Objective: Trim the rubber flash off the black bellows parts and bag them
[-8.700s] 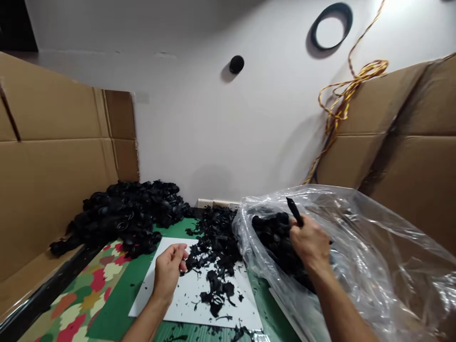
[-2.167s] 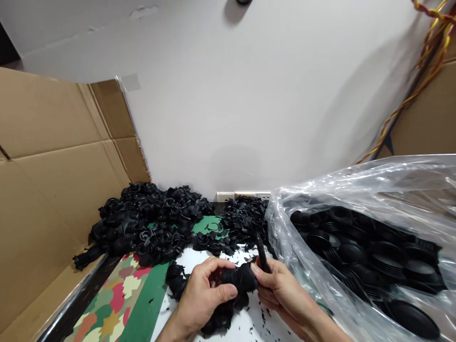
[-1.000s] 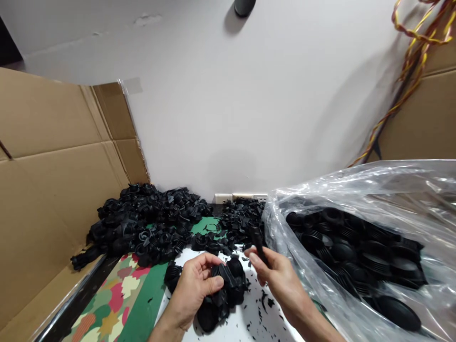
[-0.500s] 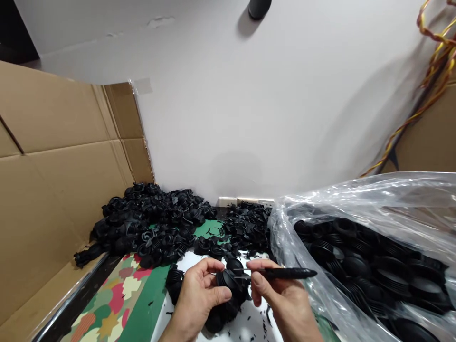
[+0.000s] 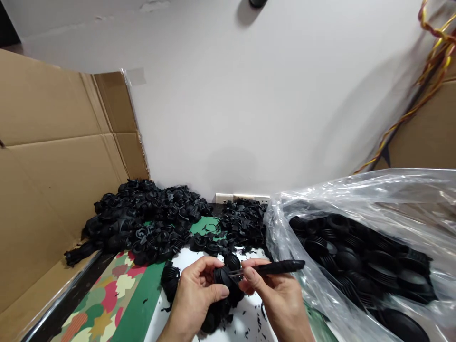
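Note:
My left hand (image 5: 197, 290) pinches a black ribbed rubber bellows (image 5: 221, 275) between thumb and fingers, low in the middle of the view. My right hand (image 5: 272, 289) grips a slim black-handled tool (image 5: 281, 267) with thin metal prongs. The handle points right, and the prongs reach the right side of the bellows; their exact contact is too small to tell. Beneath and around the left hand, more black rubber bellows (image 5: 210, 323) lie on a white sheet (image 5: 249, 311) strewn with black scraps. Part of the held bellows is hidden by my fingers.
At the back left is a large heap of black rubber pieces (image 5: 142, 213), with a pile of scraps (image 5: 244, 221) beside it. A clear plastic bag (image 5: 280, 223) of black bellows stands right. Cardboard (image 5: 64, 114) walls the left side; a power strip (image 5: 228, 198) lies against the wall.
The tool's prongs have moved left and down onto the held bellows, and my right hand has come closer to my left. The whole view has shifted slightly.

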{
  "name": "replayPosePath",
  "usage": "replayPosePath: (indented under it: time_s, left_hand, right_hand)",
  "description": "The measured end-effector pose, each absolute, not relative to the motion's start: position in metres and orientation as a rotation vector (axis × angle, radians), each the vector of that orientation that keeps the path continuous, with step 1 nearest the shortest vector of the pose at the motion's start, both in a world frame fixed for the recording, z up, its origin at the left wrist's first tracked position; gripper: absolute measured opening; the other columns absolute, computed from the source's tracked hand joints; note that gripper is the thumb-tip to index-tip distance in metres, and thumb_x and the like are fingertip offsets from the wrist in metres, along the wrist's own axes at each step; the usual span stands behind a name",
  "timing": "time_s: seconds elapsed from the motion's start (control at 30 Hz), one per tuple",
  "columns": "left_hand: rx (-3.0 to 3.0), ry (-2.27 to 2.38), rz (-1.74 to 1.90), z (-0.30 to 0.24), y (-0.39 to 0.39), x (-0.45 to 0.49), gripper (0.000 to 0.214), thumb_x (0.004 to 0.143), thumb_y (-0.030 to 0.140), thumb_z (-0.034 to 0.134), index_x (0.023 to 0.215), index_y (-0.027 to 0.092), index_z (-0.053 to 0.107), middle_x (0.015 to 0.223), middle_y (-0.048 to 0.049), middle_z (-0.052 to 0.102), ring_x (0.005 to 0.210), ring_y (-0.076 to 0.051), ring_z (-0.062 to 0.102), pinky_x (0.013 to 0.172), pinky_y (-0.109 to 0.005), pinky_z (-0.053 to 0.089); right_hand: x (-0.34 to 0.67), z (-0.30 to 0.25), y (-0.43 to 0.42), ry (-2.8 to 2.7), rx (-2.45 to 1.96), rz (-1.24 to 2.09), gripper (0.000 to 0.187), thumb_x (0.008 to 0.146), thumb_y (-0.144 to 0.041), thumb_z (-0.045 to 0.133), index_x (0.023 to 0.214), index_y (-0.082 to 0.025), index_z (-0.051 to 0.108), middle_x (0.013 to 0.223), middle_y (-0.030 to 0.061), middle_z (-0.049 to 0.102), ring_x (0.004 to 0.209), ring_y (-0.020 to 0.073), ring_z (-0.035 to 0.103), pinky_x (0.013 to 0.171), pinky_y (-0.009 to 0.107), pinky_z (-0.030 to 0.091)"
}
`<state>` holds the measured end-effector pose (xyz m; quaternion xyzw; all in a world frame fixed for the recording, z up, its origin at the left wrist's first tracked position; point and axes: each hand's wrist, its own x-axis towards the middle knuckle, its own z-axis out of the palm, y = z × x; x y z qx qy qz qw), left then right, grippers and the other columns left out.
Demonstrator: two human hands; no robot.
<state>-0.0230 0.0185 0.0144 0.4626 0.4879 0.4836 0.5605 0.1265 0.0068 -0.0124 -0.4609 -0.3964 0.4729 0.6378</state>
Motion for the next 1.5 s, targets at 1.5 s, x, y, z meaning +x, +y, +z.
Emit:
replayPosePath:
  time_s: [1.5]
  left_hand:
    - [0.735, 0.972, 1.24, 0.012, 0.024, -0.031, 0.025, 0.056, 0.022, 0.08, 0.075, 0.012, 0.069, 0.063, -0.0013, 0.064, 0.051, -0.011, 0.057, 0.046, -0.022, 0.049]
  right_hand:
    - [0.126, 0.01, 0.01, -1.45, -1.039, 0.726, 0.021, 0.081, -0.017, 0.047, 0.094, -0.019, 0.063, 0.085, 0.0058, 0.063, 0.08, 0.0208, 0.06, 0.072, 0.033, 0.049]
